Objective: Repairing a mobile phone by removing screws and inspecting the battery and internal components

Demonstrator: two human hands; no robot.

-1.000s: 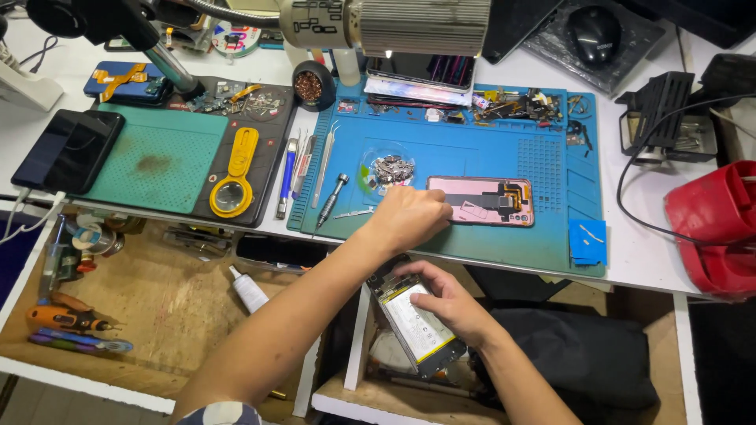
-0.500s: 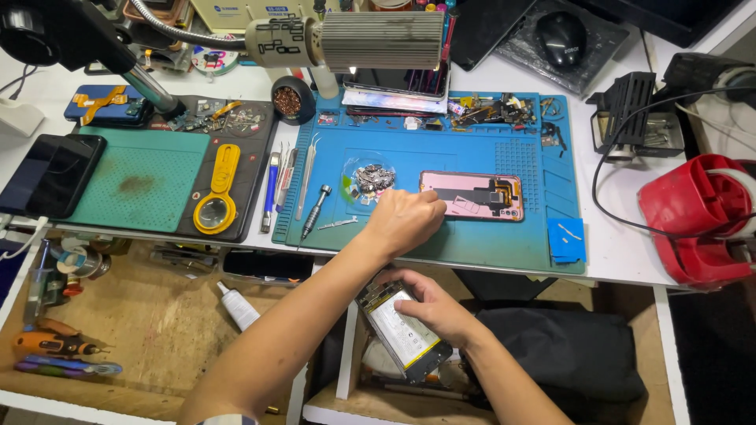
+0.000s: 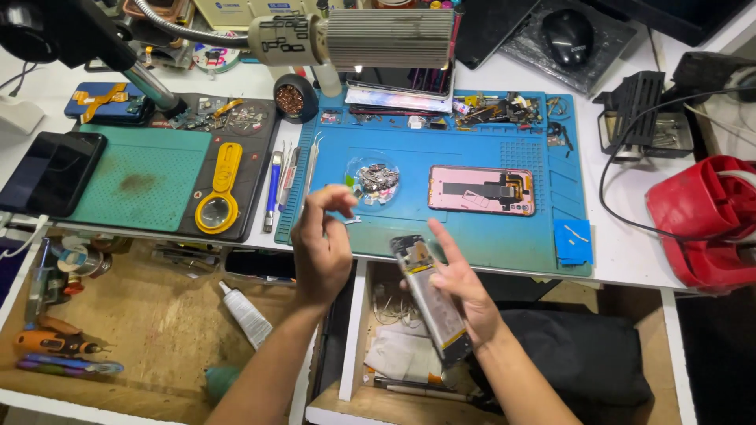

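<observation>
- Blue work mat (image 3: 472, 228) is lying on the white bench just beyond both hands, its near edge running under the fingertips.
- Left hand (image 3: 323, 244) is hovering over the mat's near left corner with thumb and forefinger pinched together; whatever sits between the tips is too small to tell.
- Right hand (image 3: 461, 287) is gripping an opened phone body (image 3: 429, 303), fingers wrapped around its long edge, forefinger stretching up past the top end; the phone is tilting over the open drawer (image 3: 378, 362) below the mat.
- Clear dish of small metal parts (image 3: 376, 181) is sitting just beyond the left hand's fingertips.
- Pink-backed phone frame (image 3: 480, 190) is lying flat on the mat, beyond the right hand and well apart from it.
- Tweezers (image 3: 311, 161) and a blue-handled tool (image 3: 273, 185) are resting beyond the left hand, to its outer side.
- Yellow magnifier (image 3: 218, 206) is lying on a green mat (image 3: 142, 185), farther out on the left hand's side.
- White glue tube (image 3: 244, 315) is lying in the wooden drawer beside the left forearm.
- Red machine (image 3: 705, 224) is standing far out on the right hand's side.
</observation>
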